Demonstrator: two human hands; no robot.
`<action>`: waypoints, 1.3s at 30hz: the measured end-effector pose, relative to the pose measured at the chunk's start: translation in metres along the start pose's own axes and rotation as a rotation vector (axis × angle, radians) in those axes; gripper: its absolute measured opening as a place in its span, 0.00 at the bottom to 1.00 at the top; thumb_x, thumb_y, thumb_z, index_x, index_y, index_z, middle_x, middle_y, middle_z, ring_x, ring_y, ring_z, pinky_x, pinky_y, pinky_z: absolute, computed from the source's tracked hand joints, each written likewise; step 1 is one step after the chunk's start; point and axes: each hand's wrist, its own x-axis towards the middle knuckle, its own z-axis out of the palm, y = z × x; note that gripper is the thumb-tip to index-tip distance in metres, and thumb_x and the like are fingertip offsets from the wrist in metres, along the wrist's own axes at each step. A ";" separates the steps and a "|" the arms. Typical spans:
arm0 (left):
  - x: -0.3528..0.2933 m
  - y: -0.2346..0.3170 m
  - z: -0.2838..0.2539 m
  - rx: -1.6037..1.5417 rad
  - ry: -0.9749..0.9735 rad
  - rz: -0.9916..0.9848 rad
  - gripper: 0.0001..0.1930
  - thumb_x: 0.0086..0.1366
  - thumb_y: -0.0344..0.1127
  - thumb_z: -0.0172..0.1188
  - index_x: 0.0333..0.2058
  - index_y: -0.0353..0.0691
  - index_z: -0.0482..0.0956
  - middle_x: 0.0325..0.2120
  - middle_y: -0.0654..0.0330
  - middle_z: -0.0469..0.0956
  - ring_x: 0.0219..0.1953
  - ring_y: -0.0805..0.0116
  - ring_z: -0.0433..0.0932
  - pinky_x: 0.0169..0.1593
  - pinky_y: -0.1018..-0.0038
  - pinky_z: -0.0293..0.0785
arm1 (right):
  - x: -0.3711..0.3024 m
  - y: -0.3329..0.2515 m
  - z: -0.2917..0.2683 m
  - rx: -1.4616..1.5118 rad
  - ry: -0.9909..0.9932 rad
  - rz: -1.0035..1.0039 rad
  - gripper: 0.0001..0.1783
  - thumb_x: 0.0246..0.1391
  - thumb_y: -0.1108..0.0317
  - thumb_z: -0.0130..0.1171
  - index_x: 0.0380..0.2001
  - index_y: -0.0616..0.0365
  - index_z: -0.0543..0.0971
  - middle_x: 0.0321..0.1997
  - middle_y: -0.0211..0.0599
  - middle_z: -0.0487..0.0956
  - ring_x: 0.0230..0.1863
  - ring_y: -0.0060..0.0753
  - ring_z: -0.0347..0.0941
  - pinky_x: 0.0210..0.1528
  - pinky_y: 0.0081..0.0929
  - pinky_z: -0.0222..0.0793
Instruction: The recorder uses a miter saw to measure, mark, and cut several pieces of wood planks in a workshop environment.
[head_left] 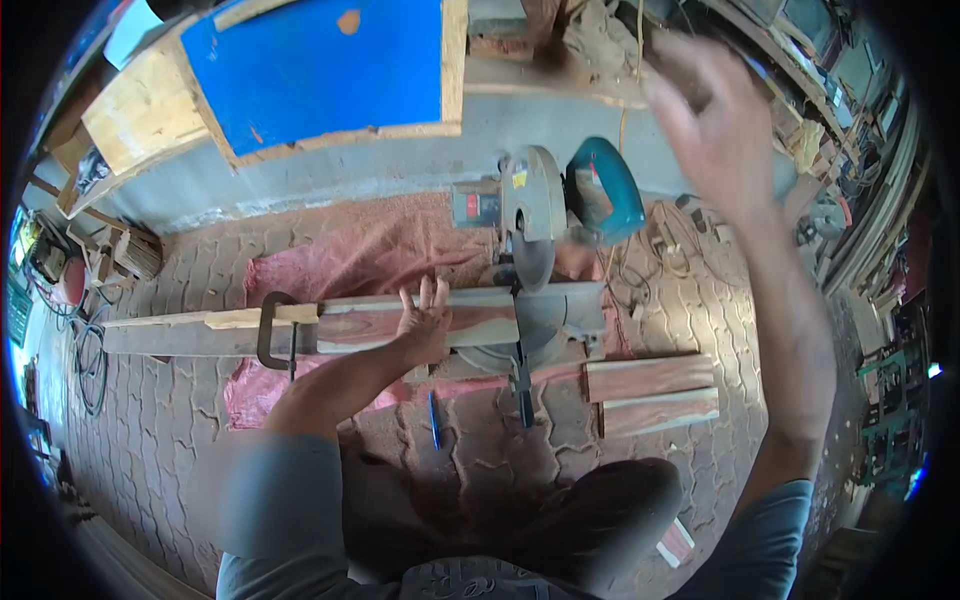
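Observation:
My left hand (427, 325) lies with spread fingers on a reddish-brown wooden board (365, 325) with pale edges. The board sits against the fence of a miter saw (530, 220), its right end close to the blade. The saw head is raised, and its teal handle (606, 190) has no hand on it. Up at the right, my right hand (715, 125) is lifted and blurred by motion; its thumb and fingers look apart, with nothing visible in them. Left of the board, a C-clamp (272, 330) grips a long wooden strip (180, 322).
Two short cut boards (650, 395) lie on the paving right of the saw. A blue pen (434, 420) and a small offcut (676, 542) are nearer me. Reddish sacking (340, 260) with sawdust spreads under the saw. A blue panel (320, 70) stands beyond; cables (90, 365) lie left.

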 end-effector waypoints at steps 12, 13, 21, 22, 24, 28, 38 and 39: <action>0.006 0.013 0.006 0.077 -0.071 -0.030 0.31 0.65 0.47 0.61 0.61 0.33 0.74 0.75 0.33 0.41 0.77 0.28 0.36 0.63 0.23 0.57 | -0.498 -0.093 -0.109 0.254 -0.512 1.773 0.24 0.61 0.63 0.69 0.56 0.67 0.81 0.45 0.40 0.85 0.44 0.24 0.79 0.50 0.23 0.75; 0.006 0.015 0.002 0.094 -0.063 -0.004 0.25 0.67 0.39 0.56 0.60 0.32 0.75 0.74 0.32 0.42 0.76 0.26 0.43 0.56 0.25 0.68 | -0.529 -0.109 -0.113 0.387 -0.512 1.907 0.25 0.62 0.62 0.68 0.58 0.65 0.79 0.46 0.40 0.85 0.45 0.27 0.80 0.50 0.28 0.76; -0.038 0.034 -0.048 -0.045 -0.223 0.268 0.10 0.61 0.34 0.59 0.38 0.38 0.85 0.33 0.45 0.86 0.37 0.47 0.88 0.40 0.53 0.85 | -0.596 -0.205 -0.082 0.920 -1.094 1.763 0.38 0.57 0.50 0.73 0.64 0.61 0.75 0.58 0.43 0.82 0.57 0.38 0.80 0.56 0.35 0.78; -0.046 0.041 -0.056 -0.042 -0.252 0.281 0.09 0.60 0.33 0.60 0.37 0.39 0.85 0.32 0.44 0.86 0.37 0.47 0.87 0.40 0.52 0.84 | -0.591 -0.209 -0.062 1.087 -1.074 1.864 0.40 0.54 0.53 0.76 0.65 0.61 0.74 0.59 0.42 0.81 0.57 0.35 0.78 0.56 0.33 0.78; -0.058 0.061 -0.071 -0.119 -0.300 0.436 0.10 0.60 0.36 0.59 0.35 0.36 0.80 0.29 0.43 0.84 0.33 0.43 0.86 0.39 0.48 0.81 | -0.578 -0.213 -0.043 1.164 -0.953 1.587 0.43 0.50 0.59 0.80 0.66 0.60 0.73 0.55 0.39 0.81 0.54 0.29 0.78 0.53 0.30 0.79; -0.078 0.109 -0.096 -0.291 -0.376 0.553 0.12 0.61 0.38 0.61 0.36 0.34 0.79 0.28 0.41 0.82 0.33 0.37 0.84 0.40 0.46 0.79 | -0.535 -0.213 -0.038 1.651 -0.866 1.452 0.31 0.59 0.57 0.71 0.60 0.63 0.76 0.51 0.43 0.82 0.52 0.33 0.78 0.54 0.36 0.77; -0.094 0.177 -0.105 -0.610 -0.383 0.680 0.19 0.63 0.42 0.67 0.44 0.32 0.77 0.27 0.40 0.81 0.32 0.37 0.82 0.36 0.49 0.78 | -0.468 -0.219 -0.138 1.678 -0.922 1.284 0.27 0.61 0.55 0.68 0.56 0.60 0.77 0.46 0.38 0.80 0.45 0.31 0.78 0.48 0.34 0.78; -0.093 0.180 -0.105 -0.606 -0.391 0.699 0.19 0.63 0.42 0.67 0.44 0.32 0.77 0.27 0.40 0.81 0.32 0.37 0.82 0.36 0.49 0.78 | -0.466 -0.217 -0.143 1.652 -0.912 1.277 0.26 0.62 0.55 0.68 0.56 0.60 0.77 0.45 0.38 0.80 0.45 0.31 0.78 0.48 0.34 0.78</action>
